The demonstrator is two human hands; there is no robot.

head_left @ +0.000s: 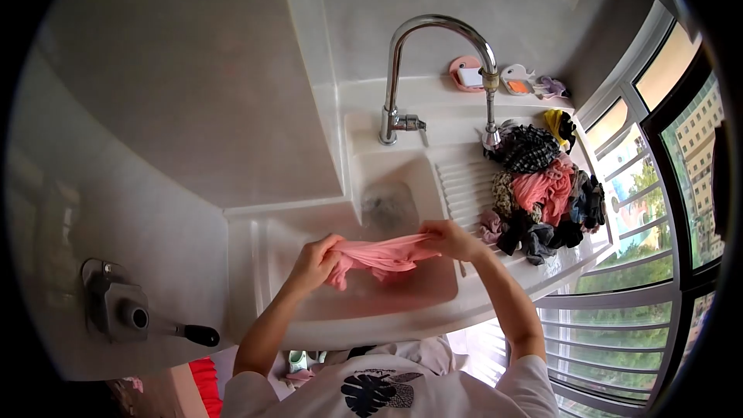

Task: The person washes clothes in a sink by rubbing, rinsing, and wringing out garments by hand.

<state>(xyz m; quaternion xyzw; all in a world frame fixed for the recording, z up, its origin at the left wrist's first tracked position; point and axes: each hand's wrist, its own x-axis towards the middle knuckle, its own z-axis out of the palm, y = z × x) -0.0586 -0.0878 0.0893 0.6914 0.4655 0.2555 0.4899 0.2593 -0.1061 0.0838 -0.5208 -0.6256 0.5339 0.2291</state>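
A pink piece of clothing (387,254) is stretched between my two hands above the sink basin (422,290). My left hand (316,260) is closed around its left end, and a loose fold hangs below the fingers. At the other end, my right hand (449,240) grips the cloth with closed fingers, near the edge of the ribbed washboard (466,190). The cloth looks twisted and bunched, so its exact kind is hidden. Some water (391,213) appears to lie at the bottom of the basin's rear part.
A chrome faucet (392,77) arches over the back. A heap of mixed clothes (542,190) covers the washboard's right side. Two soap dishes (464,62) stand on the ledge. A wall-mounted device with a black handle (203,334) is at left; barred windows (627,271) are at right.
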